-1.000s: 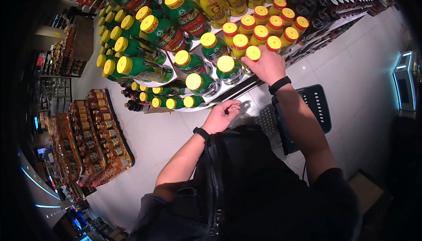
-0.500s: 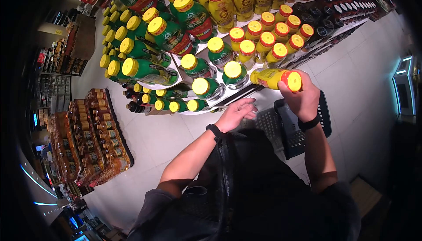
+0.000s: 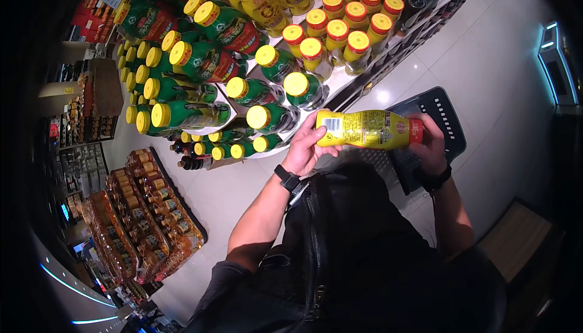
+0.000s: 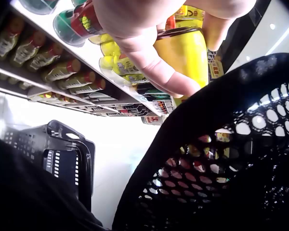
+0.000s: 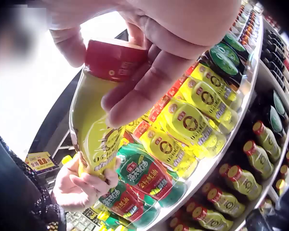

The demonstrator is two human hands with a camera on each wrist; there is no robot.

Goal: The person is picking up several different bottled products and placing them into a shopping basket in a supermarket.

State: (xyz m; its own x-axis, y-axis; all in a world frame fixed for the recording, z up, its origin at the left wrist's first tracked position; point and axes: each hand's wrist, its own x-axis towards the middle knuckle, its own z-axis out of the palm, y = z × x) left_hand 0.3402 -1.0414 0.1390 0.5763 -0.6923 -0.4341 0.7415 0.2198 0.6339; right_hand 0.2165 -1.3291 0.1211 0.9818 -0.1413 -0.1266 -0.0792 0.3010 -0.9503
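A yellow bottle with a red cap lies sideways between both hands in the head view, its barcode label facing up. The right hand grips it at the red cap. At the bottle's base end, the left hand holds it with fingers and thumb. In the right wrist view the right hand has its fingers around the red cap, and the left hand pinches the other end. The left wrist view shows the left hand's fingers around the yellow base.
Green bottles with yellow caps and more yellow bottles stand on the shelf ahead. A dark basket is on the floor beyond the right hand. A rack of amber bottles stands at the left, a lit machine at the right.
The right hand took the yellow bottle off the shelf and brought it nearer the body, turned sideways. The left hand has come up and taken hold of its base. The head view has shifted.
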